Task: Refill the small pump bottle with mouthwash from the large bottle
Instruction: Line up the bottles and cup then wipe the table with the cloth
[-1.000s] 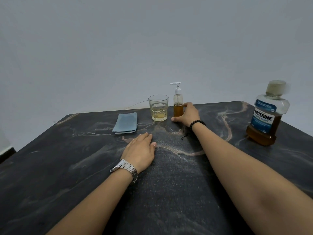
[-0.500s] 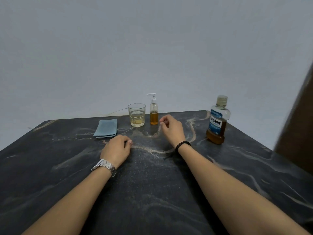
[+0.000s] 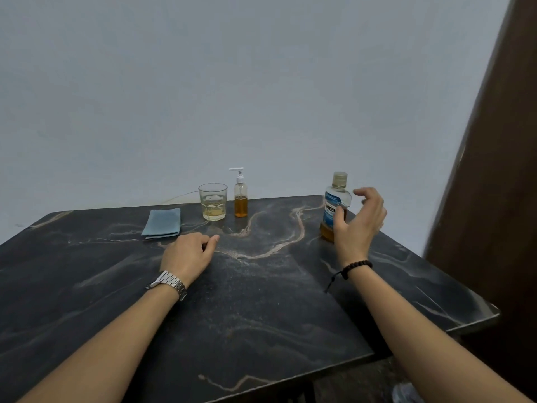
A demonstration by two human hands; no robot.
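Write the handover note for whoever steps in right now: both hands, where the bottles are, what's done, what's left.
Left hand: rests on the table, fingers loosely curled, holding nothing.
Right hand: raised and open beside the large mouthwash bottle, thumb in front of it, not yet gripping.
Large mouthwash bottle: upright near the table's right edge, cap on, amber liquid low in it.
Small pump bottle: upright at the back, pump on, about half full, beside a glass and a folded blue cloth.
Done: nothing visible yet.
Left: grip and uncap the large bottle, take off the pump, pour, refit both.
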